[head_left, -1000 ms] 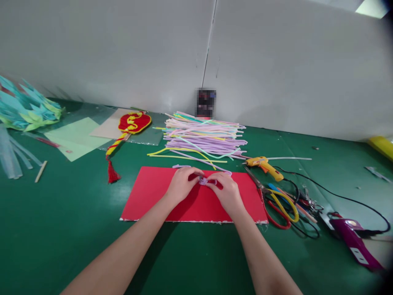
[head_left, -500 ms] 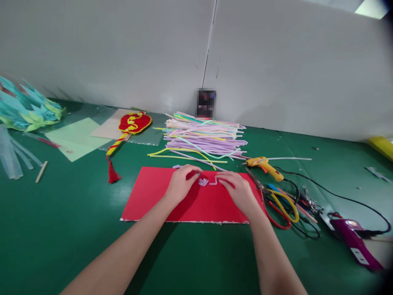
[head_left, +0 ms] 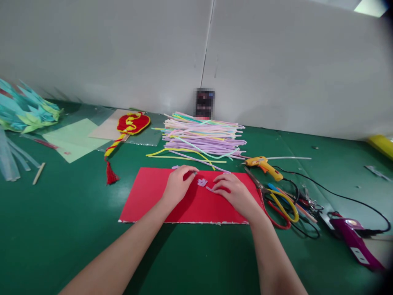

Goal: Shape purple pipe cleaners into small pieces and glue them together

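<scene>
A red board (head_left: 147,196) lies flat on the green table, under both my hands. Near its top middle sits a small cluster of bent lilac pipe cleaner pieces (head_left: 202,182). To the left of that cluster, my left hand (head_left: 180,183) rests on the board, its thumb and forefinger curved with their tips close and nothing visible between them. My right hand (head_left: 233,189), on the other side, has its fingertips closed on a short lilac pipe cleaner piece (head_left: 210,189); part of the piece is hidden by the fingers. Another lilac bit (head_left: 175,167) lies at the board's top edge.
Behind the board is a pile of pastel pipe cleaners (head_left: 202,137). A yellow glue gun (head_left: 264,166), scissors (head_left: 287,207) and a purple corded tool (head_left: 353,241) lie on the right. At left are a red-and-yellow fan ornament (head_left: 133,123) and a green sheet (head_left: 76,139).
My right hand's fingers have curled further over the lilac piece, which now shows only a short end and has turned. My left hand has barely shifted, staying beside the cluster.
</scene>
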Available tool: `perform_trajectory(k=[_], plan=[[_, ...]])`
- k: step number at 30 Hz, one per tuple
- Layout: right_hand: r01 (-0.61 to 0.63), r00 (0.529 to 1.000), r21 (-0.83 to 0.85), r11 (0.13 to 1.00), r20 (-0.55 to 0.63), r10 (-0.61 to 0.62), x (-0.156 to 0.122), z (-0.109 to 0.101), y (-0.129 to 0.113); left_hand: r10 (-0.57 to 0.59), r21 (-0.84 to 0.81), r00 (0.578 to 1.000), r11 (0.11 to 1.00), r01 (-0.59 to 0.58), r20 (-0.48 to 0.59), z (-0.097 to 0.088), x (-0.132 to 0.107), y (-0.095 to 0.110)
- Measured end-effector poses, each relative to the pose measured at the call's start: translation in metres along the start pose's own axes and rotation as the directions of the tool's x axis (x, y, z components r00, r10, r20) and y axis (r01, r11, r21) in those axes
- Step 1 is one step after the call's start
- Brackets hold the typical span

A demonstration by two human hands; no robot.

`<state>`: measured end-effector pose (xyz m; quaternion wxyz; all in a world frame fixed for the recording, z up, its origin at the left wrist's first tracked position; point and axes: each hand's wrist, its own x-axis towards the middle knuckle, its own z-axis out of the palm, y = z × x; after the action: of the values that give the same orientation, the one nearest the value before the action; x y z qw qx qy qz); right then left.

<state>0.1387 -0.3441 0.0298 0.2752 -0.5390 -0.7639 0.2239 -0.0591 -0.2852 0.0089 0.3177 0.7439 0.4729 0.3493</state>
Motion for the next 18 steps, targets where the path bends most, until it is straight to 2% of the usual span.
perform_trajectory(k=[9,18], plan=[[-0.007,1.0,0.052,0.999,-0.029,0.009,0.003,0.008,-0.001,0.031,0.035,0.998,0.999,-0.033,0.061,0.0,0.001,0.001],[0.044,0.999,0.032,0.999,-0.007,-0.043,0.003,0.017,-0.006,0.196,0.125,0.975,0.97,-0.208,0.103,0.005,-0.001,-0.005]])
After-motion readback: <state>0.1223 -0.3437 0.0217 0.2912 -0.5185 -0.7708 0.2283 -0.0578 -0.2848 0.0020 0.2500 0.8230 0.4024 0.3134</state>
